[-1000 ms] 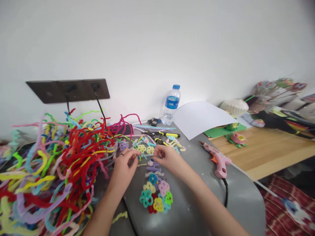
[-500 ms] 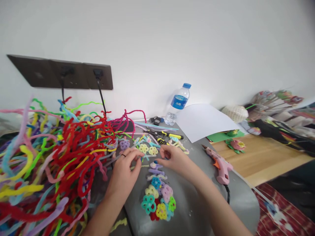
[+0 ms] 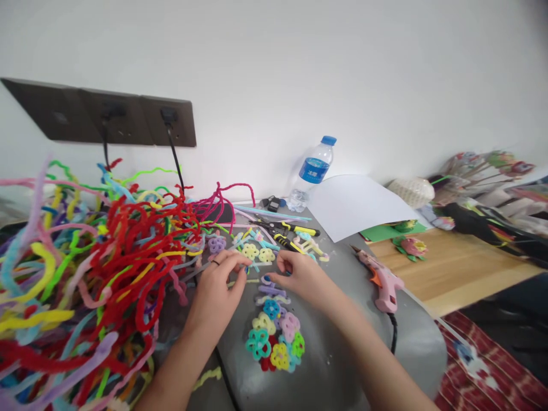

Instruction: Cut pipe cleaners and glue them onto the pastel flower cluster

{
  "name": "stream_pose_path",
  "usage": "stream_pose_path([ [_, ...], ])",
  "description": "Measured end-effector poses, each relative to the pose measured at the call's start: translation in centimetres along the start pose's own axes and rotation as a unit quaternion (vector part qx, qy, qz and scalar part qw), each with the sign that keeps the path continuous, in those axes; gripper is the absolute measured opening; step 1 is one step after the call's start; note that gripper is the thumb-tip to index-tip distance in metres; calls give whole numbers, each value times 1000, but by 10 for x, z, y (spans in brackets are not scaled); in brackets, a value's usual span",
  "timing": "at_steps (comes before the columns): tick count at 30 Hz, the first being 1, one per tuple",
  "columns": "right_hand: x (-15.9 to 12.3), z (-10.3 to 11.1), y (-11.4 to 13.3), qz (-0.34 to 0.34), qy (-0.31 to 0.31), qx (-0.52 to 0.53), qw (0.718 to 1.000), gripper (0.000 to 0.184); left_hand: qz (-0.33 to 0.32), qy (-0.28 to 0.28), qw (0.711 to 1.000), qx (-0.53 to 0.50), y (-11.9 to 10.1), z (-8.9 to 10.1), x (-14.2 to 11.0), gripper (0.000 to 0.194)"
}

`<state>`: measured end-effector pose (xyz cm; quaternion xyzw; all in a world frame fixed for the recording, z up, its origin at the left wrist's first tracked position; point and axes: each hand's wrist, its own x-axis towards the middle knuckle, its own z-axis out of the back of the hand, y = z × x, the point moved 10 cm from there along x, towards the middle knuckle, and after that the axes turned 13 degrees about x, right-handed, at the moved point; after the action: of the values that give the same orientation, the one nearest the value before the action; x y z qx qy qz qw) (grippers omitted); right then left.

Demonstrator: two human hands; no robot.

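My left hand (image 3: 222,279) is closed, thumb and index finger pinched around what looks like a pale pipe cleaner (image 3: 262,264), which sticks out to the right. Opposite it, my right hand (image 3: 302,277) has curled fingers with thumb and index apart, nothing visible between them. Just below the right thumb lie short lilac pipe cleaner pieces (image 3: 272,290). Nearer to me is a cluster of pipe cleaner flowers (image 3: 280,355) in teal, yellow, pink, green and red. Beyond my fingertips are two pale yellow flowers (image 3: 250,251) and a purple flower (image 3: 217,244).
A big tangled heap of pipe cleaners (image 3: 132,245) fills the left side. Yellow-black pliers (image 3: 299,229), a water bottle (image 3: 314,169) and white paper (image 3: 357,205) lie toward the wall. A pink glue gun (image 3: 385,285) rests at the right, its cable trailing down.
The view has tilted slightly, so most things sit a little higher in it. Both hands keep nearly the same pose over the table.
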<state>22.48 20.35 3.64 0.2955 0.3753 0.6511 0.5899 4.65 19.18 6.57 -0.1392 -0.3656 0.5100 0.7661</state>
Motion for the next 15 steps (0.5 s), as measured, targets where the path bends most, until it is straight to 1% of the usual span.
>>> stream_pose_path([
  [3, -1, 5, 3, 9, -7, 15, 1000, 37, 8, 1, 1000, -3, 1, 0, 0, 24],
  [10, -9, 40, 8, 17, -30, 57, 998, 36, 14, 8, 1000, -12, 2, -3, -1, 24],
  [12, -11, 40, 9, 22, -30, 66, 997, 34, 13, 4, 1000, -12, 2, -2, -1, 24],
  [15, -12, 24, 8, 22, -6, 62, 998, 25, 6, 8, 1000, -11, 1, -3, 0, 24],
])
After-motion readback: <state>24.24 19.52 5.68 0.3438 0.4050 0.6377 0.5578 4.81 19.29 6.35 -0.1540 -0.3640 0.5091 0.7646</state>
